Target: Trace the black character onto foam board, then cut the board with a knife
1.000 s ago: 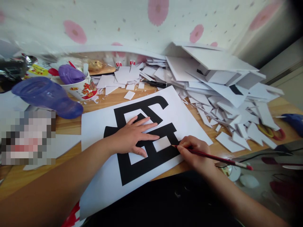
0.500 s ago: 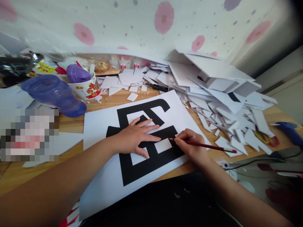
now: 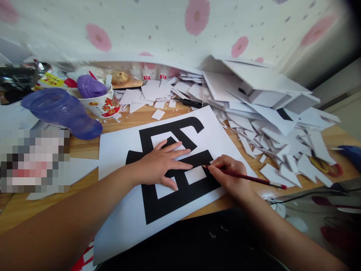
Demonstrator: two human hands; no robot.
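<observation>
My left hand (image 3: 160,163) lies flat with fingers spread on a black cut-out character (image 3: 152,205), pressing it against a large white sheet (image 3: 113,218). In my right hand (image 3: 229,171) is a dark red pencil (image 3: 254,178), its blunt end pointing right. The pencil tip touches down by the upper right corner of a white rectangle (image 3: 196,175) framed by the black shape. Whether a line is being drawn there is too small to tell.
White board scraps (image 3: 270,139) heap up at the right, with scissors (image 3: 334,169) partly under them. A black pen (image 3: 188,102) lies behind the sheet. A purple translucent container (image 3: 62,113) and a paper cup (image 3: 103,105) stand at the left.
The view has shifted slightly. Both hands stay almost where they were on the black cut-out, and the pencil tip remains near the same corner.
</observation>
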